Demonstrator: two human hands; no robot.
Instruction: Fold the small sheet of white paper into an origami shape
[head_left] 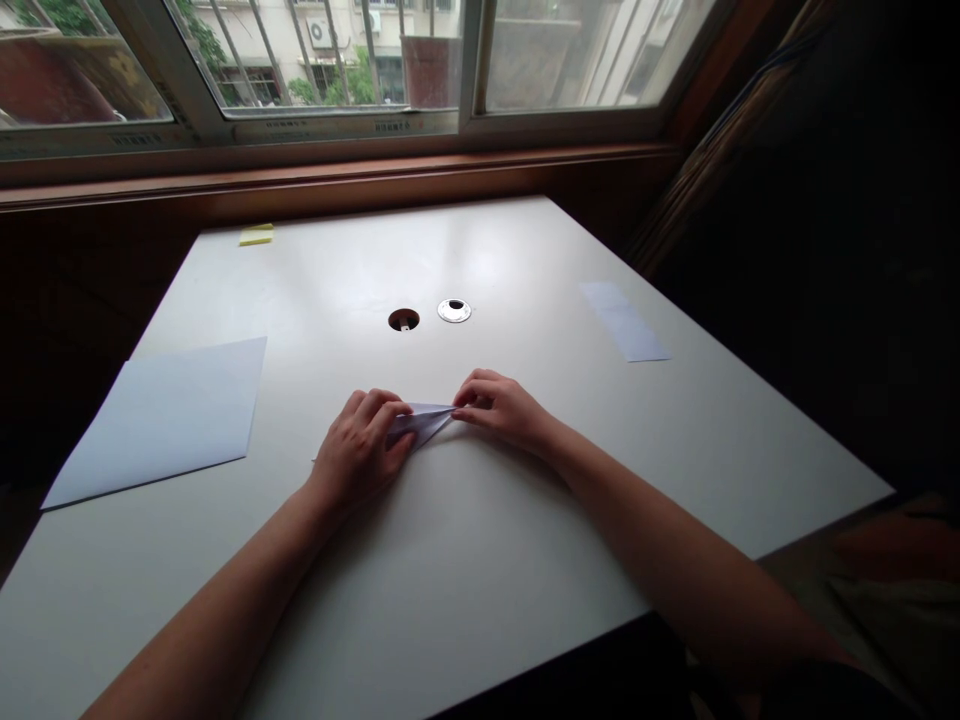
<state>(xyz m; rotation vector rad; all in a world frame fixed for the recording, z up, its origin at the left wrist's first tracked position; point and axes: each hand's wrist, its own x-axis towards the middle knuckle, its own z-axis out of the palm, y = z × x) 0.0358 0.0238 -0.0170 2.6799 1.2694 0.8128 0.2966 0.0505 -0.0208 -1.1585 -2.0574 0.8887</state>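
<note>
A small folded piece of white paper [424, 421] with a pointed right tip lies on the white table [480, 560] in the middle. My left hand [360, 450] rests on its left part with the fingers curled and pressing it down. My right hand [501, 405] pinches the pointed tip between its fingertips. Much of the paper is hidden under my left hand.
A large white sheet [169, 415] lies at the left edge of the table. A narrow paper strip [624, 320] lies at the right. A yellow sticky pad [256, 235] sits at the far left corner. A round cable hole [403, 320] and its loose cap [454, 311] are beyond my hands.
</note>
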